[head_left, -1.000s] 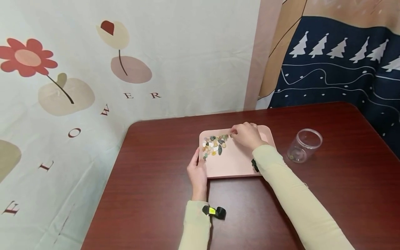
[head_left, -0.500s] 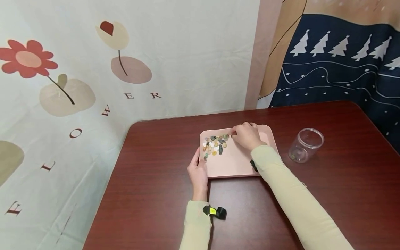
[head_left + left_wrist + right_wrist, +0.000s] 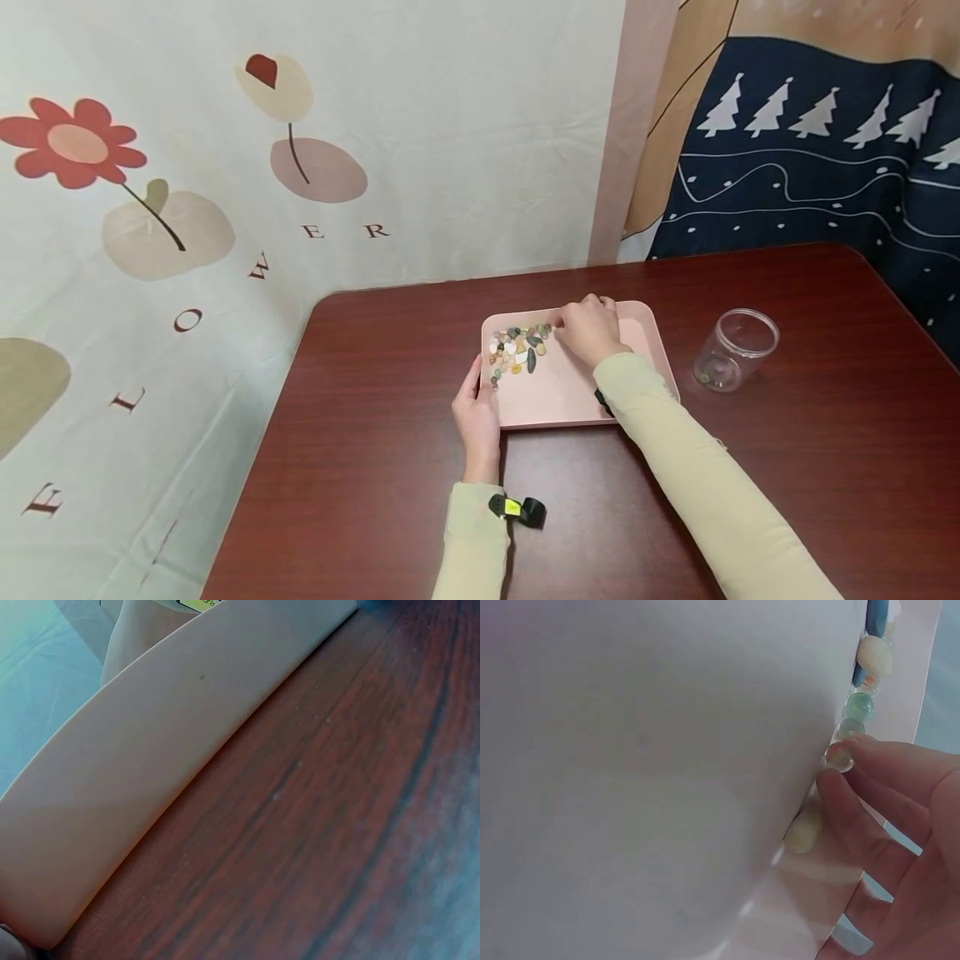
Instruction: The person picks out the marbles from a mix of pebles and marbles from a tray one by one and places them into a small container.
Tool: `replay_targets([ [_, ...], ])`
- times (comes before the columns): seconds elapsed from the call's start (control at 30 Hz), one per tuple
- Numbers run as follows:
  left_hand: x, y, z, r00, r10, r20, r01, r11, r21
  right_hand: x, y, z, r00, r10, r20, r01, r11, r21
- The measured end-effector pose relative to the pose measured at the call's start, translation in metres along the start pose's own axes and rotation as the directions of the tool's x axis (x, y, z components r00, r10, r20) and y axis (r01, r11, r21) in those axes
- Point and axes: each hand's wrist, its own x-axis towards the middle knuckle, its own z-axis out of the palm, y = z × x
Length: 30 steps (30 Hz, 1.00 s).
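Observation:
A pink tray [image 3: 558, 408] lies on the table with its far end tilted slightly right. My left hand [image 3: 477, 421] holds its left edge near the front corner, fingers along the outside wall. In the left wrist view the tray's side wall [image 3: 150, 742] fills much of the picture. Over the tray's far side is my right hand [image 3: 588, 329]; its thumb and forefinger pinch a clear glass marble [image 3: 839, 757] with an orange fleck. Green marbles [image 3: 859, 707] sit just beyond it, and a pale pebble [image 3: 805, 830] lies below the fingertips. Mixed pebbles [image 3: 517, 350] cluster in the tray's left part.
A clear plastic jar [image 3: 735, 350] without a lid stands right of the tray, with something small and greenish at its bottom. The dark red wooden table [image 3: 360, 433] meets a printed cloth backdrop [image 3: 465, 167] at its far edge.
The right forearm and wrist have shifted slightly left, while the fingers stay at the row along the tray's far side. The left hand keeps its hold on the tray.

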Motion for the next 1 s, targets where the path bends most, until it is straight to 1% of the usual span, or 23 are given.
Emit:
replay_targets([
  [0.13, 0.000, 0.001, 0.000, 1.000, 0.004, -0.007, -0.004, 1.000, 0.008, 0.000, 0.000, 0.002, 1.000, -0.004, -0.002, 0.004, 1.000, -0.024],
  [0.27, 0.000, 0.001, 0.001, 1.000, -0.001, 0.004, 0.001, 1.000, 0.008, 0.000, 0.000, 0.002, 1.000, 0.012, 0.001, -0.012, 0.999, -0.052],
  [0.33, 0.000, 0.001, 0.002, 1.000, -0.005, 0.006, 0.005, 1.000, 0.007, -0.001, 0.000, 0.001, 1.000, 0.015, 0.005, -0.014, 0.999, -0.053],
  [0.47, 0.000, 0.001, 0.002, 1.000, -0.002, -0.010, 0.002, 1.000, 0.008, -0.001, 0.000, 0.001, 1.000, -0.002, 0.012, 0.003, 0.999, -0.047],
  [0.57, 0.000, 0.000, 0.001, 1.000, 0.003, -0.015, -0.003, 1.000, 0.007, -0.001, 0.001, 0.000, 1.000, -0.012, 0.013, 0.012, 0.999, -0.032],
  [0.77, 0.000, 0.000, 0.001, 1.000, 0.001, -0.013, -0.001, 1.000, 0.007, -0.002, 0.004, -0.005, 1.000, -0.026, 0.017, 0.025, 0.999, 0.045],
  [0.87, -0.001, 0.000, 0.001, 1.000, -0.011, -0.010, 0.011, 1.000, 0.004, -0.002, 0.006, -0.007, 0.999, -0.036, -0.009, 0.036, 0.997, 0.066],
  [1.0, 0.000, -0.001, 0.001, 1.000, -0.010, -0.008, 0.010, 1.000, 0.005, -0.001, 0.006, -0.012, 0.998, -0.041, -0.049, 0.046, 0.994, 0.102],
])
